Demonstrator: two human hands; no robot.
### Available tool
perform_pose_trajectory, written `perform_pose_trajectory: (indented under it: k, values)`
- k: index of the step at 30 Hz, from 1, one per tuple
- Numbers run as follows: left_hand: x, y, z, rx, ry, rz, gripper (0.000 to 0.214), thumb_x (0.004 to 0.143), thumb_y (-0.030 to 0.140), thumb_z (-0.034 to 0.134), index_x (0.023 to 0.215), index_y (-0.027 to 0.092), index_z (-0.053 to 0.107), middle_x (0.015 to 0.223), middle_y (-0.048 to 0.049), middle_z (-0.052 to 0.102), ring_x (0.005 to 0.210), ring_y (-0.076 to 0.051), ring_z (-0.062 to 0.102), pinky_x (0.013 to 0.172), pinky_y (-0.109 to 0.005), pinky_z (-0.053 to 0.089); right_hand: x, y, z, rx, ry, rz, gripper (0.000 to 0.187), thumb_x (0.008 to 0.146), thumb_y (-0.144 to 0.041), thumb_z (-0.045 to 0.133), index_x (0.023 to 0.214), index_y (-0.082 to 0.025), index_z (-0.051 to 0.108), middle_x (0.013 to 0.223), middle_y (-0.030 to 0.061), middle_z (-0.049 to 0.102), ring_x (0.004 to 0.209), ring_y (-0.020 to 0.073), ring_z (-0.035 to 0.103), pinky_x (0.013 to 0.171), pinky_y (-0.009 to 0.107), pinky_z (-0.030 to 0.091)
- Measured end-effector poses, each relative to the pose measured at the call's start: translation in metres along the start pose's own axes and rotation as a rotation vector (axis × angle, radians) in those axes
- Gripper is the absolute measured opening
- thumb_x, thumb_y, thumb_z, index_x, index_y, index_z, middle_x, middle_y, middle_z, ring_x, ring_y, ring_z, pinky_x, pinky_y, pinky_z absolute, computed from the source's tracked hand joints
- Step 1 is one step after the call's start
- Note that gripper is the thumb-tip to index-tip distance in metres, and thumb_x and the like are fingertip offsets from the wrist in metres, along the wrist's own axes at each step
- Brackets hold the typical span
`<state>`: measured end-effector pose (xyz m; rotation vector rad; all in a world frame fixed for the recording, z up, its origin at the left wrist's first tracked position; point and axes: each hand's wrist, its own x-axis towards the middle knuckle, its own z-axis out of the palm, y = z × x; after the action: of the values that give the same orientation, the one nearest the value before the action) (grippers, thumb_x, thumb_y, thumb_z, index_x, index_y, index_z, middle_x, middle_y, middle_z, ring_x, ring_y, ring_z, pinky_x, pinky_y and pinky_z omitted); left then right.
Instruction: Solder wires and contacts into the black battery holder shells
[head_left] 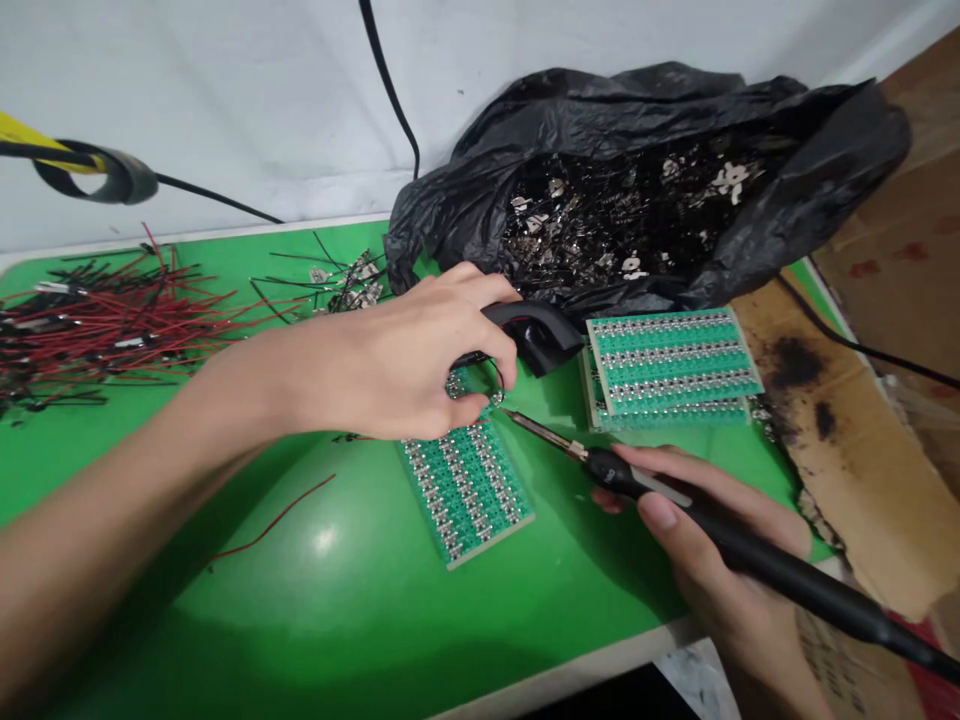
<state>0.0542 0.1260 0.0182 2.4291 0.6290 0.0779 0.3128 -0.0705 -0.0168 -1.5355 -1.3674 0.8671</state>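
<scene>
Supporting the circuit board (466,490): green tabletop (322,620).
Left hand (420,350): above the circuit board's far part; thumb and forefinger show a gap, hold on thin wire (503,385) cannot be told.
Right hand (712,588): fingers clamped on soldering iron (795,580).
Soldering iron: tip just right of left thumb.
Circuit board: below left fingers, extending nearward.
Thin wire: at left fingertips.

The circuit board (466,490) is teal-green with silvery stripes, the soldering iron (750,556) black, the tabletop (360,610) bright green.
</scene>
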Motion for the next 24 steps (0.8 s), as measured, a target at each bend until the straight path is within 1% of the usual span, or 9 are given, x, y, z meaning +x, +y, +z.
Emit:
perform_pose_trajectory:
  k: [2,4,8,12,15,20,22,24]
  values:
    - [0.0005,0.0000,0.0002,0.002,0.000,-0.009,0.019,0.088,0.024,0.074,0.105,0.031,0.082,0.148,-0.0030,0.060,0.140,-0.035,0.057,0.121,-0.059,0.052,0.0001,-0.0003,-0.0003,-0.016,0.003,-0.005,0.021,0.101,-0.034,0.081,0.121,-0.034,0.087,0.096,0.0025,0.087,0.074,0.0186,0.081,0.063,0.026,0.067]
    - [0.0005,-0.0001,0.0003,0.006,0.003,-0.014,0.021,0.088,0.026,0.074,0.107,0.032,0.082,0.148,-0.0028,0.059,0.141,-0.035,0.057,0.119,-0.059,0.054,0.0000,-0.0006,-0.0006,-0.024,0.008,0.002,0.021,0.101,-0.035,0.081,0.121,-0.034,0.087,0.096,0.0025,0.087,0.074,0.0187,0.081,0.064,0.026,0.068]
    - [-0.0007,-0.0002,0.0010,0.001,0.003,-0.022,0.029,0.089,0.027,0.074,0.116,0.033,0.081,0.151,-0.0030,0.059,0.145,-0.036,0.056,0.122,-0.058,0.052,0.0003,-0.0015,0.0003,-0.024,0.010,-0.002,0.021,0.101,-0.035,0.081,0.121,-0.037,0.087,0.097,0.0009,0.088,0.074,0.0174,0.082,0.065,0.025,0.068]
    - [-0.0016,-0.0002,0.0030,-0.018,0.027,-0.029,0.035,0.091,0.026,0.073,0.124,0.034,0.079,0.152,-0.0044,0.059,0.150,-0.038,0.054,0.127,-0.059,0.048,0.0011,-0.0015,0.0019,-0.046,0.016,-0.011,0.020,0.101,-0.035,0.081,0.120,-0.035,0.088,0.096,0.0018,0.087,0.074,0.0184,0.081,0.063,0.027,0.067]
    - [-0.0014,0.0005,0.0043,-0.033,0.044,-0.028,0.034,0.092,0.027,0.073,0.124,0.034,0.080,0.153,-0.0050,0.060,0.152,-0.039,0.053,0.129,-0.060,0.047,0.0011,-0.0009,0.0016,-0.056,0.017,0.002,0.020,0.101,-0.036,0.081,0.120,-0.035,0.088,0.098,0.0024,0.088,0.074,0.0189,0.081,0.064,0.028,0.068]
    - [-0.0012,0.0043,0.0033,-0.031,0.056,-0.055,0.037,0.091,0.025,0.074,0.126,0.035,0.081,0.153,-0.0052,0.061,0.150,-0.036,0.056,0.125,-0.058,0.052,0.0011,-0.0027,0.0017,-0.058,0.009,-0.004,0.019,0.101,-0.038,0.082,0.119,-0.037,0.088,0.096,0.0008,0.087,0.074,0.0180,0.081,0.063,0.026,0.067]
    - [-0.0008,0.0058,0.0028,-0.025,0.063,-0.057,0.038,0.090,0.025,0.074,0.126,0.035,0.081,0.152,-0.0047,0.062,0.149,-0.037,0.057,0.125,-0.059,0.052,0.0007,-0.0055,0.0036,-0.062,0.020,0.016,0.018,0.100,-0.039,0.082,0.117,-0.039,0.088,0.095,0.0000,0.087,0.075,0.0175,0.081,0.064,0.025,0.067]
    - [-0.0002,0.0065,0.0028,-0.020,0.071,-0.059,0.037,0.090,0.025,0.074,0.125,0.035,0.082,0.150,-0.0049,0.064,0.147,-0.037,0.059,0.125,-0.061,0.052,-0.0002,-0.0089,0.0066,-0.062,0.055,0.060,0.016,0.100,-0.042,0.082,0.114,-0.037,0.089,0.094,0.0008,0.087,0.074,0.0180,0.081,0.065,0.026,0.068]
